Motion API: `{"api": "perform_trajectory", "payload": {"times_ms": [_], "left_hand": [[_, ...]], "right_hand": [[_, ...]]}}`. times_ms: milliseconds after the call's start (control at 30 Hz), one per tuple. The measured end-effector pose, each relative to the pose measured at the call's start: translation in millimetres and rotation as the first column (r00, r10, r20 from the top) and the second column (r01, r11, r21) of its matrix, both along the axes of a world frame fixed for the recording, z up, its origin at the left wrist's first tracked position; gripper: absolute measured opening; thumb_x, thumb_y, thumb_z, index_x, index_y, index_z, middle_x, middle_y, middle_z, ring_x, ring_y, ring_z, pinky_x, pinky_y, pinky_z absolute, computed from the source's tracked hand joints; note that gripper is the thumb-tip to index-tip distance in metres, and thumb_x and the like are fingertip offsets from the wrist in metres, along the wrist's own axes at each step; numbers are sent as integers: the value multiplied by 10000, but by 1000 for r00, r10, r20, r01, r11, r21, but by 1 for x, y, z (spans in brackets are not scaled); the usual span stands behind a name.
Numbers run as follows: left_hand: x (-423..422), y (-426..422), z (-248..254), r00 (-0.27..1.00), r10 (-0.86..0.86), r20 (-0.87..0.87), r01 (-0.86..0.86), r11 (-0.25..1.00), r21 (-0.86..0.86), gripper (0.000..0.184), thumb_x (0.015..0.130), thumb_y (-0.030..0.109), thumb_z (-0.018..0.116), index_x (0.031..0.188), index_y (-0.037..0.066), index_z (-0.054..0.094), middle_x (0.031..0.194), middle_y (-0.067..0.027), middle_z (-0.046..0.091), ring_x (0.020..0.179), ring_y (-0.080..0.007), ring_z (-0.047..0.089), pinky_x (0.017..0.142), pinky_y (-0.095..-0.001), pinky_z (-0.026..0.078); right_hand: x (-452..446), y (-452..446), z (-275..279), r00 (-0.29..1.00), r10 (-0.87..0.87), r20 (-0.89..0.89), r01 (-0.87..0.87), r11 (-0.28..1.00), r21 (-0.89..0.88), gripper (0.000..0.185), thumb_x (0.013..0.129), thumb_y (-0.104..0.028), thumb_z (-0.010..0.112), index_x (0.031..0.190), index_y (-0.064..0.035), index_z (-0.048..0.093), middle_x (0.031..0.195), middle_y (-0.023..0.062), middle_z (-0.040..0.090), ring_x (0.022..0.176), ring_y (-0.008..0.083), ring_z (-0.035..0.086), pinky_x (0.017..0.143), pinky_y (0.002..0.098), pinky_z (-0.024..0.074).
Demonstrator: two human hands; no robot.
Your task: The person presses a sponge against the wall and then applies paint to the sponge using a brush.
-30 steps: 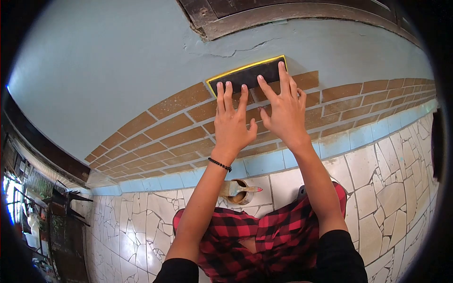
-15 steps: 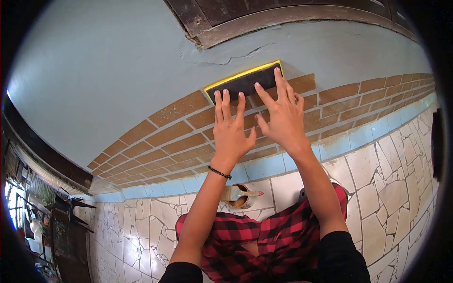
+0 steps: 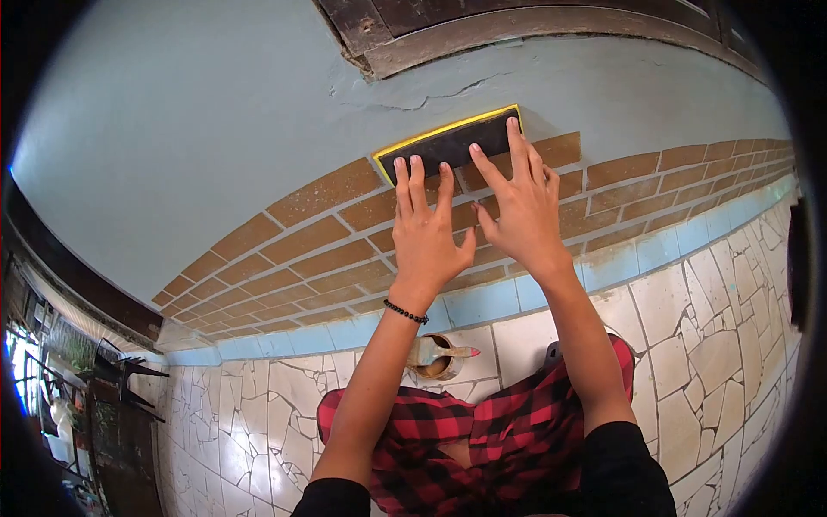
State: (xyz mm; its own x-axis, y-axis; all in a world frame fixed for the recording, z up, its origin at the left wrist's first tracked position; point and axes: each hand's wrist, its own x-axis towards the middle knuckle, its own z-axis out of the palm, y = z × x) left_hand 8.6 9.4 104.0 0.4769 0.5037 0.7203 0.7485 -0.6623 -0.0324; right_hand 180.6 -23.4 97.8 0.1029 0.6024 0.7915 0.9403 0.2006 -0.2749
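A flat rectangular block [image 3: 457, 145], black on its back with a yellow rim, lies against the grey-blue wall at the top row of painted brown bricks [image 3: 332, 191]. My left hand [image 3: 424, 237] rests its outstretched fingertips on the block's left and lower part. On the right part, my right hand [image 3: 521, 215] presses with fingers spread, one fingertip near the upper right corner. Both thumbs point inward below the block, off its surface. The block's wall-facing side is hidden, as are the bricks just behind it.
A paintbrush [image 3: 441, 351] lies across a small round container [image 3: 444, 369] on the cracked-tile floor [image 3: 689, 379], between my knees and the wall. Light blue tiles [image 3: 482, 301] line the wall's foot. A dark wooden frame [image 3: 517, 26] juts above. Dark furniture stands far left.
The view has shifted slightly. Both hands stay pressed on the block, which keeps its place on the wall.
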Motion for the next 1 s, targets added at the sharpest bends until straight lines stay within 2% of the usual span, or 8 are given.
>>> {"api": "perform_trajectory", "payload": {"times_ms": [267,367,667,1000], "left_hand": [[-15,1,9,999,-45,9,44,999,30,833,792,261,832,1573,149,565,1617,-259,371,1571,-508,296,1215,-584,382],[-12,-8,8,1000,-26,7,26,999,23,845,791,249,831,1582,141,554,1618,-261,356,1570,-512,290,1218,-588,370],[0,9,-7,1000,-16,12,16,1000,25,922,790,237,821,1636,117,472,1693,-282,247,1596,-557,201,1234,-607,358],[-1,-13,1,999,-29,37,29,1000,-1,894,806,227,811,1623,76,482,1685,-301,248,1599,-570,189,1233,-612,357]], "right_hand": [[14,3,-1,993,112,-26,-108,987,122,609,824,-131,816,1423,-172,714,1706,252,353,1464,402,458,1087,530,438],[9,-6,3,996,89,-29,-86,993,75,592,826,-147,820,1410,-149,721,1706,258,348,1473,406,455,1088,545,434],[5,0,-4,999,45,-21,-44,999,19,676,830,-226,845,1476,-141,667,1768,244,217,1586,385,335,1140,623,382],[-3,-16,7,996,58,-71,-60,998,-20,687,822,-235,852,1474,-132,662,1761,249,235,1585,400,337,1147,623,384]]}}
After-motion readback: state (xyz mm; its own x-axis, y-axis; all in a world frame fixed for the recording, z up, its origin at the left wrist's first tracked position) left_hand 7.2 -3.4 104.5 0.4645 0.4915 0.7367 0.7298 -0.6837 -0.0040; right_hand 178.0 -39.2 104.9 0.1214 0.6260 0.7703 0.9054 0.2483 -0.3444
